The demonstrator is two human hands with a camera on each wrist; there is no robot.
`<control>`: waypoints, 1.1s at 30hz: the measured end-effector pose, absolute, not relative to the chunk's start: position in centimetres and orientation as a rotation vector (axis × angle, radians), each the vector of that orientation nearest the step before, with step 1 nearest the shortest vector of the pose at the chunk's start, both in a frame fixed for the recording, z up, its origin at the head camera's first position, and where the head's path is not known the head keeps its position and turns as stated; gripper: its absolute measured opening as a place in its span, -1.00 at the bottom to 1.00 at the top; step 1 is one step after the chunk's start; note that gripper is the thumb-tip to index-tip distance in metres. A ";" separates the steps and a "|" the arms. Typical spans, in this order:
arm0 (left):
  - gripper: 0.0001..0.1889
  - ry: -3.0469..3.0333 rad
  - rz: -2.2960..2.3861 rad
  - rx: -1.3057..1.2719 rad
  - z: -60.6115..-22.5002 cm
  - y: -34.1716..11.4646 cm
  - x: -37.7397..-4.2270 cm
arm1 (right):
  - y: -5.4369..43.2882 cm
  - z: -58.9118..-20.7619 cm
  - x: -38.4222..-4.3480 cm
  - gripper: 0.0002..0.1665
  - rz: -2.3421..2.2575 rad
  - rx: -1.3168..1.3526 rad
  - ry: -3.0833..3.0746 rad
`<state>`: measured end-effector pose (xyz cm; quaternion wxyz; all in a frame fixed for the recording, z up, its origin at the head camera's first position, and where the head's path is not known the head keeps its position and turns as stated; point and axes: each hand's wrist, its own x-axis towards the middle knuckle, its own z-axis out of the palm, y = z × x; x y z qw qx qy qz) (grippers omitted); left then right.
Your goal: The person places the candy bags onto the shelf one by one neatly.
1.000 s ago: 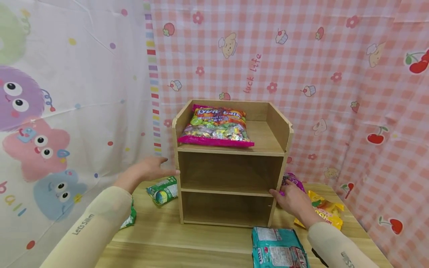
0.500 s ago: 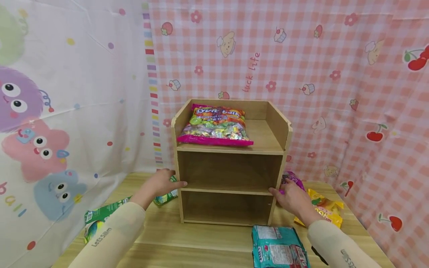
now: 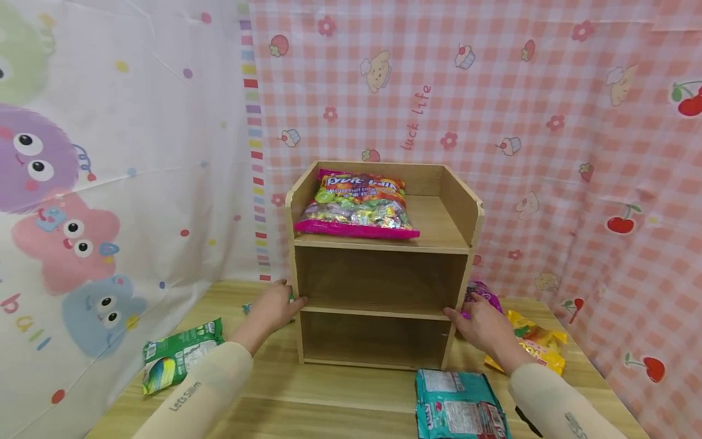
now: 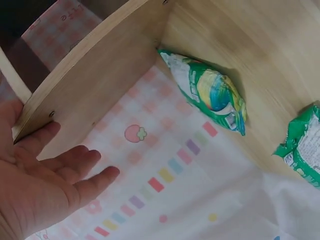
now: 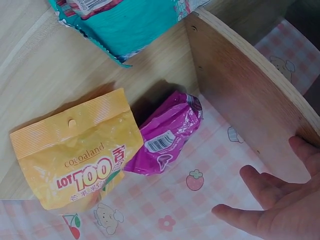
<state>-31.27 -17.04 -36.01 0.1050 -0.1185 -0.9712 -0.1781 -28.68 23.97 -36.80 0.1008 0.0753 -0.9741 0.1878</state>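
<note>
A small wooden shelf unit stands upright on the table, with two lower compartments and an open top tray. On that top lies a pink-edged bag of fruit chews. My left hand grips the left side panel at mid-height, thumb over its front edge; in the left wrist view the index finger touches the panel's outer face, while the other fingers spread away from it. My right hand holds the right side panel likewise, thumb at the front edge and fingers along the outer face.
Left of the unit lie two green snack bags, one nearer and one behind my left hand. On the right are a purple bag and a yellow bag. A teal bag lies in front. Patterned curtains surround the table.
My left hand has moved right and slightly down onto the shelf unit's left side panel and taken hold. My right hand stays on the right panel. The shelf unit has not visibly moved.
</note>
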 end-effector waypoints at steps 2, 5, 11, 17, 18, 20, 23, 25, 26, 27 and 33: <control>-0.42 -2.871 -0.551 -0.347 -36.1 -16.9 -31.2 | 24.2 -36.9 -28.7 -0.30 0.554 0.231 -2.874; -0.44 -2.870 -0.562 -0.351 -36.2 -16.8 -31.3 | 24.4 -37.0 -28.7 -0.27 0.547 0.245 -2.871; -0.44 -2.871 -0.574 -0.334 -36.1 -16.6 -31.3 | 24.7 -37.0 -28.6 -0.27 0.532 0.276 -2.845; -0.48 -2.858 -0.586 -0.340 -36.3 -16.6 -31.2 | 24.8 -37.1 -28.6 -0.23 0.499 0.294 -2.860; -0.49 -2.853 -0.586 -0.347 -36.3 -16.6 -31.2 | 24.8 -37.1 -28.6 -0.21 0.494 0.292 -2.871; -0.51 -2.849 -0.589 -0.353 -36.4 -16.7 -31.1 | 24.9 -37.0 -28.5 -0.17 0.488 0.287 -2.895; -0.52 -2.846 -0.597 -0.347 -36.5 -16.7 -31.1 | 24.9 -36.9 -28.5 -0.16 0.487 0.285 -2.922; -0.53 -2.842 -0.599 -0.344 -36.5 -16.8 -31.0 | 24.9 -36.9 -28.5 -0.17 0.484 0.294 -2.928; -0.53 -2.839 -0.600 -0.344 -36.5 -16.8 -31.0 | 24.9 -36.8 -28.5 -0.16 0.484 0.298 -2.931; -0.53 -2.839 -0.602 -0.344 -36.5 -16.8 -31.0 | 24.9 -36.8 -28.5 -0.16 0.484 0.303 -2.933; -0.52 -2.844 -0.600 -0.345 -36.5 -17.0 -31.0 | 25.4 -37.2 -28.6 -0.24 0.488 0.374 -2.947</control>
